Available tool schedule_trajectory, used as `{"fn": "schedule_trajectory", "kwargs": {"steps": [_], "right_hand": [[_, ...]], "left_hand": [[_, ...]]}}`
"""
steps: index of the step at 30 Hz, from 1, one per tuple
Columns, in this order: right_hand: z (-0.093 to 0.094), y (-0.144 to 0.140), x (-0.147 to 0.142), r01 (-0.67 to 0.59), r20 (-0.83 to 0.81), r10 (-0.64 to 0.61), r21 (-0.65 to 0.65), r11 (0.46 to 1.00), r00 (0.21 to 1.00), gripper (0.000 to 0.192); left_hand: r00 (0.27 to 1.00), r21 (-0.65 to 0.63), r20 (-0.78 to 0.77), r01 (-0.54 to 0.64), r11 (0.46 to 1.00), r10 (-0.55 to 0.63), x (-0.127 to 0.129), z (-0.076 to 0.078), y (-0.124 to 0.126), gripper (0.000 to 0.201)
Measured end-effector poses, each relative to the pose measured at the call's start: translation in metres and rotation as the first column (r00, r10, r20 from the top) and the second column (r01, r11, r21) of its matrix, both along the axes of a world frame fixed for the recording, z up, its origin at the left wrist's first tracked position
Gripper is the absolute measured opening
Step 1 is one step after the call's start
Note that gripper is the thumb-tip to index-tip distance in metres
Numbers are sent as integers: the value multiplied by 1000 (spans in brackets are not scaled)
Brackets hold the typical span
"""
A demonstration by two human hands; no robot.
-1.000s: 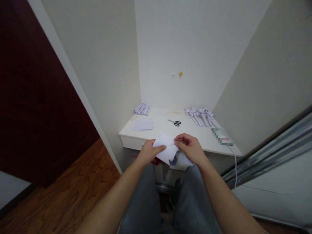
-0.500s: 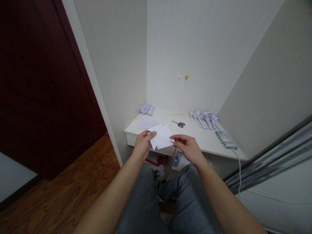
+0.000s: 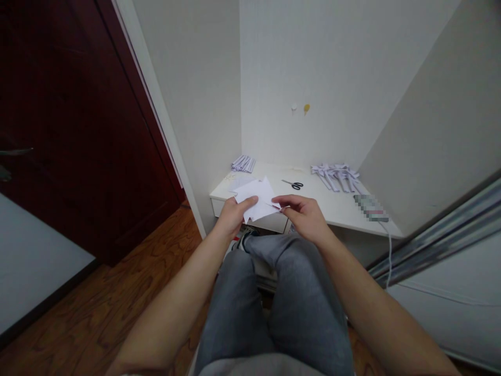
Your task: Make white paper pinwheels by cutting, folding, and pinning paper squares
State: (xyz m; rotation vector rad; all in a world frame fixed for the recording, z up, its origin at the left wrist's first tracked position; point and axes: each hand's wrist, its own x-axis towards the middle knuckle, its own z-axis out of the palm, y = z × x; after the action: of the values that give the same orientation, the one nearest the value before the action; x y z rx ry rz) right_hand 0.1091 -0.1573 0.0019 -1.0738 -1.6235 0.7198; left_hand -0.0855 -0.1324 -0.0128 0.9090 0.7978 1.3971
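Note:
My left hand (image 3: 234, 213) pinches a white sheet of paper (image 3: 259, 201) with cut, pointed corners, held up in front of the white desk (image 3: 332, 206). My right hand (image 3: 303, 213) is at the sheet's right edge with its fingertips closed on a thin pin-like thing that touches the paper; it is too small to make out. Both hands hover above my knees in grey trousers.
On the desk lie black-handled scissors (image 3: 293, 184), a bundle of folded paper strips (image 3: 243, 163) at the back left, a row of paper pinwheels (image 3: 337, 174) at the back right, and a blurred device (image 3: 370, 207) with a white cable. A dark red door (image 3: 78, 130) stands left.
The sheet and both hands have risen and shifted slightly right towards the desk edge. My knees have come up under the hands. The view has swung left, showing more door.

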Motion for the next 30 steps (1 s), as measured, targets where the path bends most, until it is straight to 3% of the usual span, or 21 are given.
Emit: {"fn": "schedule_trajectory", "kwargs": {"steps": [5, 16, 20, 25, 30], "right_hand": [[7, -1, 3, -4, 66, 0, 52, 999, 998, 27], [38, -1, 47, -30, 178, 10, 114, 993, 984, 19], [41, 16, 51, -83, 182, 61, 119, 989, 981, 19], [23, 74, 66, -86, 177, 67, 106, 991, 982, 18], [-15, 139, 121, 135, 168, -139, 32, 990, 976, 17]], "left_hand": [[999, 22, -52, 9, 1000, -8, 1, 3, 4, 47], [987, 73, -88, 140, 987, -134, 33, 30, 17, 51], [987, 63, -114, 124, 990, -116, 37, 31, 28, 47], [982, 10, -166, 90, 996, -87, 49, 11, 83, 45], [977, -73, -153, 136, 988, -146, 90, -26, 158, 44]]}}
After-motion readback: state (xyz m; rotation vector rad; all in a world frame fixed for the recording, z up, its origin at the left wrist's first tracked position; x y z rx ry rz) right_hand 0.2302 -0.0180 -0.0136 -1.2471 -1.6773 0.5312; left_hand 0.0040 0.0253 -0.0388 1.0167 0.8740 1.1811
